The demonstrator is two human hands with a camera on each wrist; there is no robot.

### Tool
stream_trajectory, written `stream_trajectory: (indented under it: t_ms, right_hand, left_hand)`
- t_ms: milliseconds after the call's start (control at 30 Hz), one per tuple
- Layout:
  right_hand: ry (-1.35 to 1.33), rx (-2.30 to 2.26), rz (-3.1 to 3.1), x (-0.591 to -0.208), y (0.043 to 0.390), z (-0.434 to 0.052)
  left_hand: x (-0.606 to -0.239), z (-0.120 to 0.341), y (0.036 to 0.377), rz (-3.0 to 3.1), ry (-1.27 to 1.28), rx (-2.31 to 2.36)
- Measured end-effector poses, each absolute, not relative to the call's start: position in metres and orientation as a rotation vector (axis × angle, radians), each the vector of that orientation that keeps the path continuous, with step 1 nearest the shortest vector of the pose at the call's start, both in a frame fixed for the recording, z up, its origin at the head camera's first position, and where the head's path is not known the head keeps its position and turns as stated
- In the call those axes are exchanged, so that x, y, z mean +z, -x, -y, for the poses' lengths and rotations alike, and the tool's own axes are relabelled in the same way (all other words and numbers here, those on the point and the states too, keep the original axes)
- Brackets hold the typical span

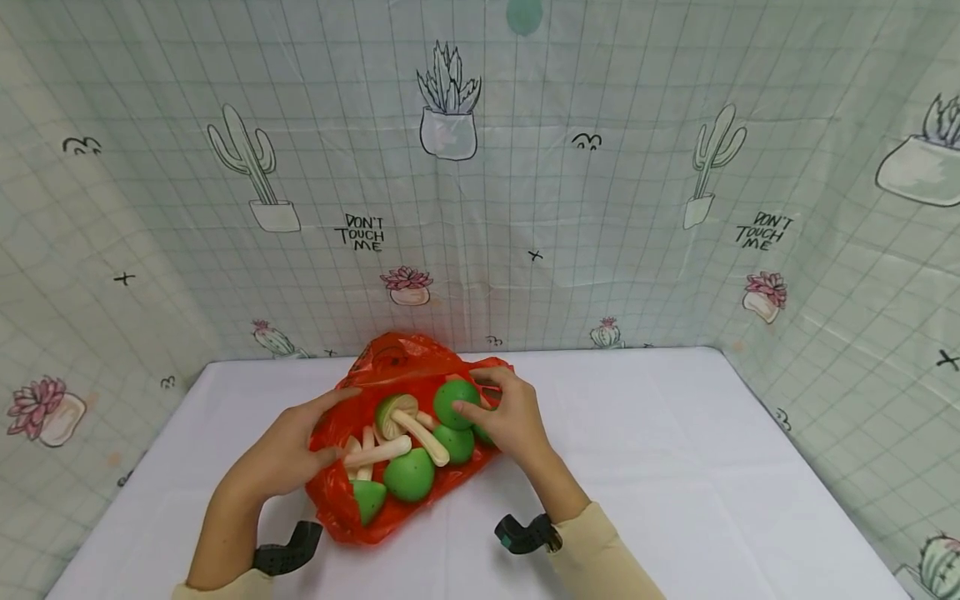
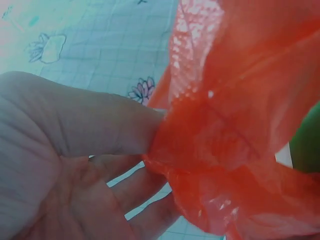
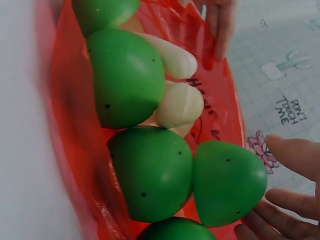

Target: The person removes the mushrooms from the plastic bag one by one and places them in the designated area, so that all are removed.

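Left hand (image 1: 288, 454) pinches red bag (image 1: 341, 508) rim; right hand (image 1: 506, 417) grip released, touching green mushroom (image 1: 455, 402).

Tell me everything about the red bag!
The bag is thin, crinkly red plastic, lying open on the white table. Inside sit toy mushrooms with green caps and cream stems. The left hand pinches its left edge; the right hand rests at its right edge, fingers on a green cap. Dark writing shows inside.
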State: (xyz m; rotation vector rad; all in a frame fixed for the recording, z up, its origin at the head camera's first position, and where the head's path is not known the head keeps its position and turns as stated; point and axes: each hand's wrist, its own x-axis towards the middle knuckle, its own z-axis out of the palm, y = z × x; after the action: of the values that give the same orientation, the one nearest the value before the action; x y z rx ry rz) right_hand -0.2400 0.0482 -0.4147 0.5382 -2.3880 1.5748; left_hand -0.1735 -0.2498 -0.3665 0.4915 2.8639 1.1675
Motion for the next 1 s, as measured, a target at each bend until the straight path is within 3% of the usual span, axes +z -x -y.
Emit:
stream_trajectory:
  t_ms: [1000]
  right_hand:
    - [-0.531, 1.522, 2.448, -0.425, 0.241, -0.043]
  left_hand:
    - [-0.366, 0.255, 0.175, -2.771, -0.421, 1.272]
